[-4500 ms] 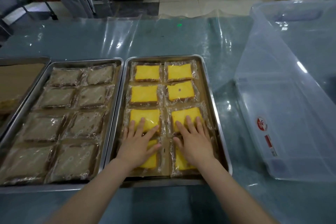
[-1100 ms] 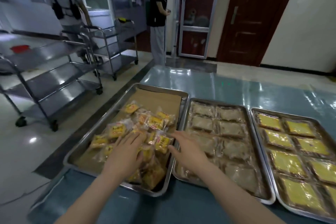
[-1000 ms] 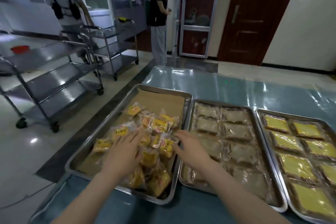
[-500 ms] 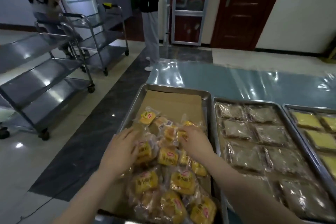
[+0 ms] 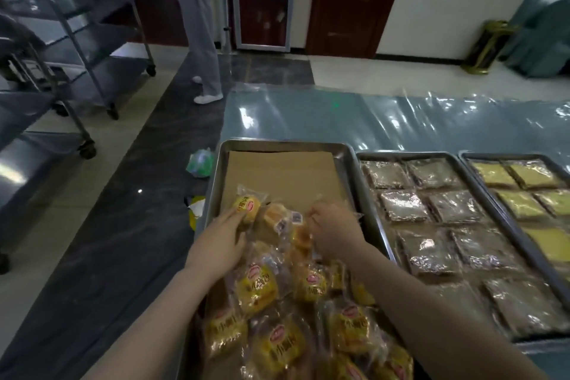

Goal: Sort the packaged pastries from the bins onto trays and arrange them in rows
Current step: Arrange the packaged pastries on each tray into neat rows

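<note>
Trolleys (image 5: 77, 49) of bare steel are standing out at ten o'clock on the tiled floor. A person (image 5: 200, 25) in pale trousers is standing at eleven o'clock, near a dark red door (image 5: 348, 0). Two scraps of wrapper (image 5: 200, 162) are lying on the floor just off the table's left edge.

Three steel trays are sitting side by side on a table (image 5: 401, 120) sheeted in glossy blue-green plastic. The left tray (image 5: 216, 170) is lined with brown paper (image 5: 283, 173). Its far half is showing bare paper, and its near half is carrying a loose heap of yellow-labelled bun packs (image 5: 259, 287), unsorted and overlapping.

The left hand (image 5: 220, 244) is reaching to twelve o'clock over the heap. Its fingers are lying fairly straight, with the tips touching the farthest bun pack (image 5: 246, 208) at the heap's eleven o'clock corner. I cannot tell whether the thumb is closing under that pack.

The right hand (image 5: 334, 230) is working at the heap's one o'clock corner, knuckles up. Its fingers are curling tight around the crinkled film of a clear pack (image 5: 322, 203), whose contents are hidden behind the hand.

At three o'clock of the heap, the middle tray (image 5: 357, 160) is holding brown pastries (image 5: 404, 205) laid two across in neat rows. The right tray (image 5: 462, 157), beyond it, is holding yellow cakes (image 5: 521, 203) laid out the same way.
</note>
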Demonstrator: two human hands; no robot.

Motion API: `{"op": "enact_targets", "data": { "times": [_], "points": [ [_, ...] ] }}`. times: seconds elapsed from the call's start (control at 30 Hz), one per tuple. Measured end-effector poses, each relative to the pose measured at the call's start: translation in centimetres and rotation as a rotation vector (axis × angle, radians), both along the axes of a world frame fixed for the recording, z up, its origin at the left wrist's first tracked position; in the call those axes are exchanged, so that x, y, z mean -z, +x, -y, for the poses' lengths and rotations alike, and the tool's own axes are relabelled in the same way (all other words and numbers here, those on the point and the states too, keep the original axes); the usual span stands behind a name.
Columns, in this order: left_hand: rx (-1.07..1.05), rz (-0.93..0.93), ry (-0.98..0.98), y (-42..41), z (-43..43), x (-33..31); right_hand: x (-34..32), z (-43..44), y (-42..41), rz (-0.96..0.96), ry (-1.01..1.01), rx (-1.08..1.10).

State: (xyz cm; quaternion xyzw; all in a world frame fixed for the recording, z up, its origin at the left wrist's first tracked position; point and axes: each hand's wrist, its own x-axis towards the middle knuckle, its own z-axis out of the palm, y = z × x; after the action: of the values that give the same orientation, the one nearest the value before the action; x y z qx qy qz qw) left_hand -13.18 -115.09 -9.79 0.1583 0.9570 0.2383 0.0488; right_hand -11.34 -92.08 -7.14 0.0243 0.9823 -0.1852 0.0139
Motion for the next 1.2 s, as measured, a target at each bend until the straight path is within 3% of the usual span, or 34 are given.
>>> {"op": "enact_targets", "data": {
  "times": [0.2,0.33,0.63,0.73,0.87,1.0,1.1,1.2],
  "points": [
    [0.073,0.109,-0.046,-4.6,-1.1,3.2,1.3,2.2,-4.4,0.136,0.005,-0.287],
    [0.078,0.205,-0.173,-7.2,-1.9,5.6,2.8,3.7,-7.0,0.344,0.163,-0.335],
    [-0.011,0.061,-0.394,-13.2,-4.5,6.6,4.6,3.0,-11.4,0.548,0.198,-0.360],
    [-0.031,0.007,-0.382,-15.2,-5.3,6.5,5.2,1.5,-12.8,0.468,0.055,-0.198],
    [-0.070,-0.027,-0.155,-16.7,-5.7,6.1,5.0,-1.1,-15.9,0.359,-0.526,0.250],
    [-0.040,-0.155,-0.105,-16.9,-5.1,7.1,5.1,-3.4,-19.0,0.254,-0.817,0.471],
    [0.085,-0.291,-0.171,-17.8,-4.4,7.9,6.1,-4.2,-20.7,0.222,-0.795,0.471],
    [0.113,-0.146,-0.223,-18.6,-4.2,8.9,8.0,-4.4,-21.1,0.137,-0.420,0.381]
  ]
}}
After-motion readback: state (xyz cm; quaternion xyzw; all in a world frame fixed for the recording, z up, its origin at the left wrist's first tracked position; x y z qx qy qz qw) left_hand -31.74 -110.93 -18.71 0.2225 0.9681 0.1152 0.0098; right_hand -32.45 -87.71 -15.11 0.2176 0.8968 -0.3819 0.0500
